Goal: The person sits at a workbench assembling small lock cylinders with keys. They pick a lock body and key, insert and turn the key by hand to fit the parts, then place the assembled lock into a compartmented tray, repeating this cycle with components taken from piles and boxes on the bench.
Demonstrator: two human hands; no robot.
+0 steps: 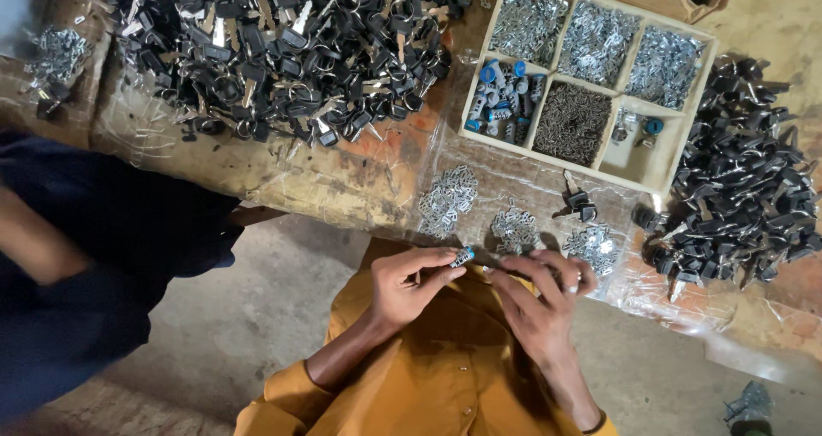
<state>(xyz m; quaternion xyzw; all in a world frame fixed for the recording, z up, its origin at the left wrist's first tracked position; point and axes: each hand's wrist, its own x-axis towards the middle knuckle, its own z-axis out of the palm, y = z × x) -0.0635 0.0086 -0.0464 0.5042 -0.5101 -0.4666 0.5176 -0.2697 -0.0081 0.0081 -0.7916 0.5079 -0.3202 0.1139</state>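
Head view, looking down on a plastic-covered workbench (342, 179). Spread across its far left, a broad heap of black-headed keys (282, 50); at the right edge, a second pile of black keys (745, 188). Between them, a divided wooden tray (632, 160), with silver parts in the far compartments, blue-capped cylinders (505, 98) in the near-left one and fine dark pins (572, 121) beside those. At the left border, another person's dark blue sleeve (94, 256), well apart from the work.

Nearer the bench edge, three small heaps of silver plates (447, 198), (514, 228), (592, 246), and a lone black key (579, 203) just beyond them.

Below those, over an orange shirt (428, 376), two bare hands close together. Left hand (407, 286) pinching a small blue-tipped cylinder (463, 257) between thumb and fingertips, holding it off the bench just short of the middle heap. Right hand (544, 295) curled, fingers bent in toward the cylinder's end; cannot tell whether anything lies between its fingertips, being too small to see.

Judged from this: a fitting step, probably seating a tiny piece in the cylinder body. Next move calling for a steady left pinch, the cylinder's open side turned toward the right fingertips, and one plate picked cleanly from a heap, not several stuck together.
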